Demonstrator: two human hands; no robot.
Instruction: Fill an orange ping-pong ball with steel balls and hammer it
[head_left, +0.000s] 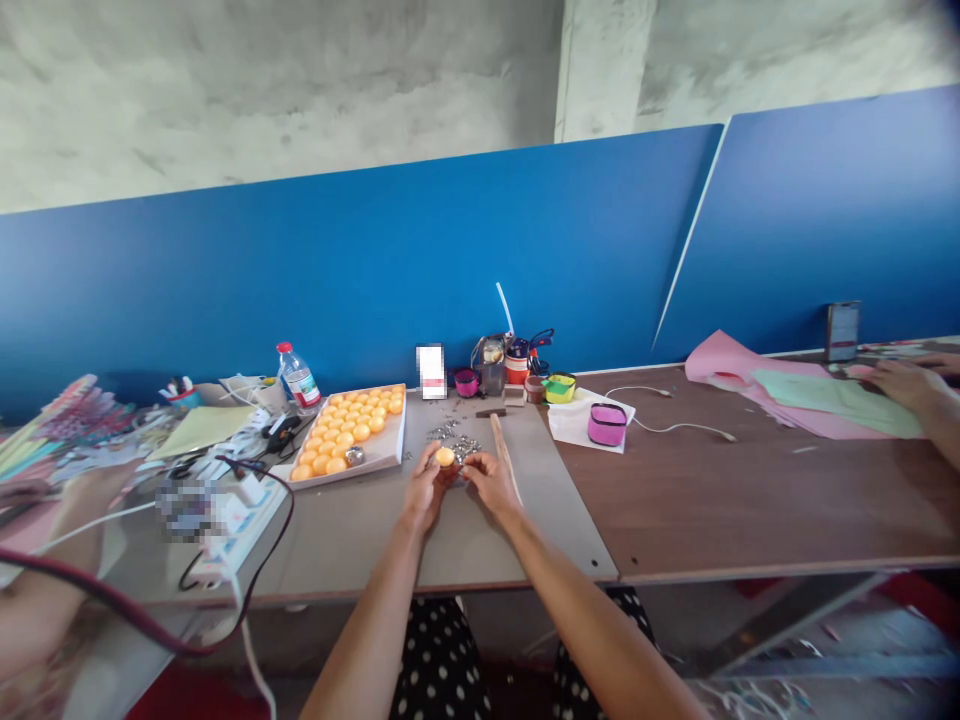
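Near the front middle of the table, my left hand (pixel 424 492) is closed around an orange ball (pixel 445 457) that looks like a table tennis ball. My right hand (pixel 493 483) is close beside it, fingertips pinched together; what they hold, if anything, is too small to make out. Just beyond my hands lies a scatter of small shiny metal pieces (pixel 468 445). A hammer (pixel 504 452) with a wooden handle rests right of them. To the left, a shallow white tray (pixel 391 458) holds rows of orange balls (pixel 341 440) and one ball covered in silvery bits (pixel 355 456).
A power strip (pixel 238 530) with cables and a bottle (pixel 298 380) stand left. Phones, small pots and a purple mesh band (pixel 607 425) lie toward the back and right. Other people's hands (pixel 904 383) work at both sides. A blue partition (pixel 450 270) closes the back.
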